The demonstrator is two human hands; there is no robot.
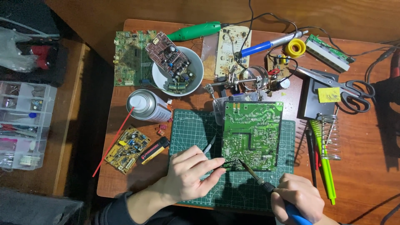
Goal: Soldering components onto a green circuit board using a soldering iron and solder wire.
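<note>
Green circuit board lies flat, solder-side up, on the mat — soldering iron tip touching its near edge.

We've got a brown wooden table here, with a green cutting mat, white bowl, spray can, scissors, a yellow circuit board and green pens lying on it.

The person shows 2 bare hands, with no gloves and no rings to see. The left hand comes out of a dark sleeve that ends at the wrist. The right hand is bare too, and its arm is cut off by the edge.
</note>
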